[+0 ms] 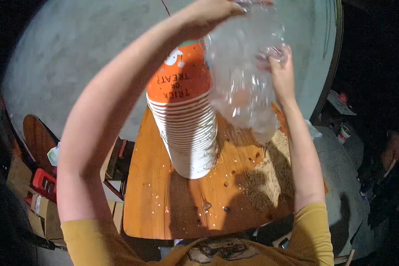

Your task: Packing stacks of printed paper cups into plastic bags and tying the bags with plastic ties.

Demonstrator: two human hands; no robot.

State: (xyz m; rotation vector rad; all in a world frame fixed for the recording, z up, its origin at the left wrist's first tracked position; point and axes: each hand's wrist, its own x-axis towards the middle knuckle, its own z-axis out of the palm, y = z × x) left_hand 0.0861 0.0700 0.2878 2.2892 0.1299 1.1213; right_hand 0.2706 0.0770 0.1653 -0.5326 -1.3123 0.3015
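A clear plastic bag (241, 75) hangs crumpled above the right half of the table. My left hand (217, 9), high at the top edge, is closed on the bag's upper end. Lower down, my right hand (283, 73) pinches a bunched part of the same bag at its right side. Just left of the bag stands a tall nested stack of white paper buckets (188, 142), its top one orange with a printed pattern (181, 71). The stack leans slightly, and my left forearm crosses in front of its upper left edge.
The wooden table (150, 199) is sprinkled with small white specks. Bundles of pale strings (270, 177) lie at its right. A red plastic stool (44, 181) and cardboard boxes (40, 208) stand on the left. A small white bucket (343, 134) is on the floor to the right.
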